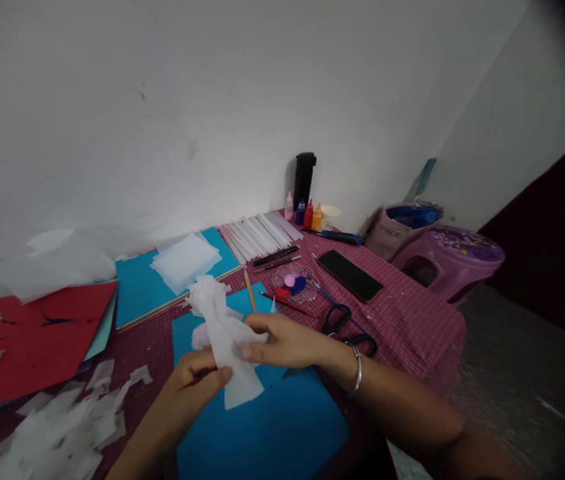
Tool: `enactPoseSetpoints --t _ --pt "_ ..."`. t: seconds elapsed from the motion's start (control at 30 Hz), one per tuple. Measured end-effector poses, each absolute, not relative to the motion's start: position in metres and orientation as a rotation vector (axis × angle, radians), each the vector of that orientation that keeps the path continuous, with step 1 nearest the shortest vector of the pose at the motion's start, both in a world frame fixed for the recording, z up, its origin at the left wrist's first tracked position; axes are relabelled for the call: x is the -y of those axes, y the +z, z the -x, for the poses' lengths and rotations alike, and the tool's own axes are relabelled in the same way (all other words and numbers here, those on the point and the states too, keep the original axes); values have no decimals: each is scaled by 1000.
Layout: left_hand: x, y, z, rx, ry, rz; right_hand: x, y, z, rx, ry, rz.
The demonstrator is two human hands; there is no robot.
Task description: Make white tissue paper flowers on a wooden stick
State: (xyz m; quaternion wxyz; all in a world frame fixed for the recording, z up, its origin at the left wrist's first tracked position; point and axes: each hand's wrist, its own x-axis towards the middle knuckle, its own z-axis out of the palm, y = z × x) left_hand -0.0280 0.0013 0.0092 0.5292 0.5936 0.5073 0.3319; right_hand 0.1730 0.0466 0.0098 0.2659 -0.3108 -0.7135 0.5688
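A strip of thin white tissue paper [242,388], with a crumpled upper end, is held above a blue sheet [262,440]. My left hand [193,383] pinches its lower left edge between thumb and fingers. On the right side, my right hand [282,341] grips a fold of the same paper, thumb below and fingers above. A silver bangle [359,375] circles my right wrist. Black-handled scissors [337,320] lie just beyond that wrist, their blades partly hidden under it. A small pale pink crumpled piece [201,337] shows behind the tissue.
Cut tissue scraps [62,427] lie at left, near a red sheet [27,347]. A tissue stack [187,260], white strips [262,237], a paint palette [289,287], a phone [349,275], paint bottles [309,217] and a black flask [304,179] stand or lie farther back.
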Motion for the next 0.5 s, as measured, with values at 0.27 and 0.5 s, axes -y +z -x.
enactPoseSetpoints --t 0.27,0.5 --pt "1 7 23 -1210 685 -1481 -43 -2 -163 1728 1749 831" --pt "-1 8 30 -1130 694 -1477 -44 -5 -159 1802 1236 1050"
